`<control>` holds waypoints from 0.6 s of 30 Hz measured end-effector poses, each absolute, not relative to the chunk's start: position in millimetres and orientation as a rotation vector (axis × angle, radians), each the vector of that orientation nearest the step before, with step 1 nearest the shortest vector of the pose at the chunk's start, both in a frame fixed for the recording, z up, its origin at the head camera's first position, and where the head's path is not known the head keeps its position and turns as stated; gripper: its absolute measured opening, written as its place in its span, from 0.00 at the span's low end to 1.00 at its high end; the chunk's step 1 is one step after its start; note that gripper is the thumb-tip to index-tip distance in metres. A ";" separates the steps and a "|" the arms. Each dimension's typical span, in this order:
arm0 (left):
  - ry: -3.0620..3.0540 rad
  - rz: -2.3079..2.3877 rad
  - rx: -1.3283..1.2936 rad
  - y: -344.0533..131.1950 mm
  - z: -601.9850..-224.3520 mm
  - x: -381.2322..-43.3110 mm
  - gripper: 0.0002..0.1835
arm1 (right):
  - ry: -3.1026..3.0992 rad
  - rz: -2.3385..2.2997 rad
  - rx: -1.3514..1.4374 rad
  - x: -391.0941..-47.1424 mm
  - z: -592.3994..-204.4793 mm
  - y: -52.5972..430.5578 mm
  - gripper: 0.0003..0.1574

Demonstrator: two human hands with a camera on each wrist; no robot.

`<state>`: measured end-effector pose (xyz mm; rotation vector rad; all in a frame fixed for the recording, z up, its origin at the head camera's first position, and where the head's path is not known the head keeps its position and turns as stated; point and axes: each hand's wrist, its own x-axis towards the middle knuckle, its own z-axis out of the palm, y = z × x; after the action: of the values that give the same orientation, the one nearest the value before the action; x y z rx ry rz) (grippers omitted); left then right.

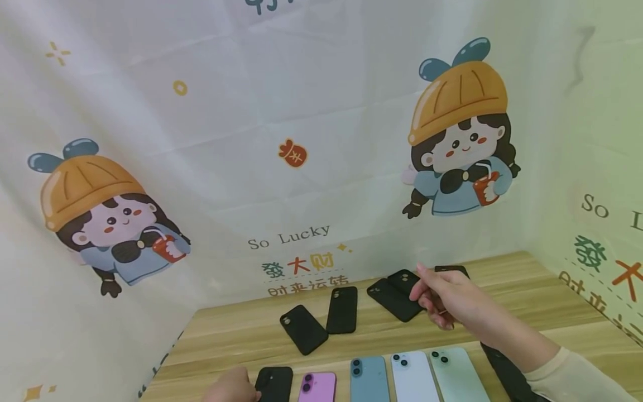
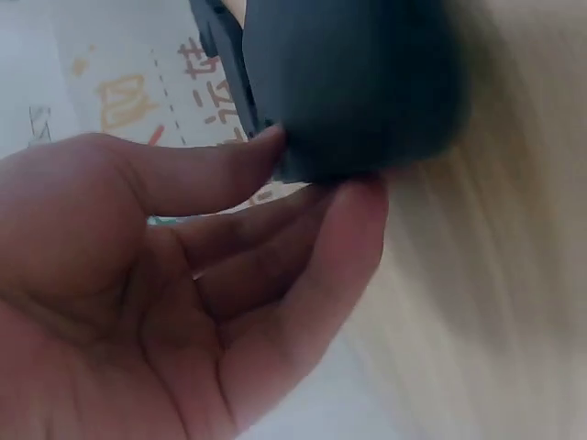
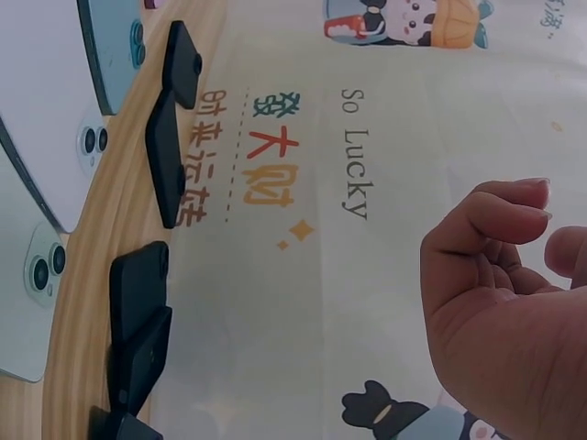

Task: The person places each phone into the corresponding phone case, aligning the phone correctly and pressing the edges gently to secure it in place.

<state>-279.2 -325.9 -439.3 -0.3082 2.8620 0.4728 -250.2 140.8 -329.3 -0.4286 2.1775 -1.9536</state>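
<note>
One black slab (image 1: 278, 383), phone or case impossible to tell, just left of the pink phone (image 1: 317, 386). Pinched by one end in the left hand (image 1: 227, 387), with the grip closed on its edge. Right of the pink phone, in a row on the worktop (image 1: 226, 329): blue phone (image 1: 369, 381), white phone (image 1: 415, 378), mint phone (image 1: 462, 377). Behind the pink phone, two black cases (image 1: 303, 329), nearly corner to corner. Farther behind and well right, overlapping cases (image 1: 393, 300), with the right hand (image 1: 449, 298) raised nearby, grip loosely curled and holding nothing. Far right of the pink phone, another dark slab (image 1: 504, 365), partly hidden by the forearm.

Main risk, by judgement: a slip of the pinched slab, from so slight a hold at one end. Also possible: a bump against the pink phone, from a sideways swing in so narrow a gap; a knock to the overlapping cases, from a careless lowering of the right hand.
</note>
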 end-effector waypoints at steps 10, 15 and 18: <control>3.023 0.336 -0.197 -224.0 -400.3 -237.6 0.28 | 2.181 -1.908 -0.390 -251.0 -337.6 135.0 0.35; 2.981 0.337 -0.154 -197.0 -431.6 -251.5 0.34 | 2.184 -1.880 -0.370 -249.7 -343.7 127.8 0.35; 2.977 0.214 -0.237 -192.7 -458.2 -268.9 0.41 | 2.180 -1.863 -0.370 -248.8 -348.0 123.0 0.36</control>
<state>-268.9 -192.7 -458.2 -0.2370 2.9767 0.2144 -248.8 123.0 -348.0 -0.3703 2.1802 -1.8628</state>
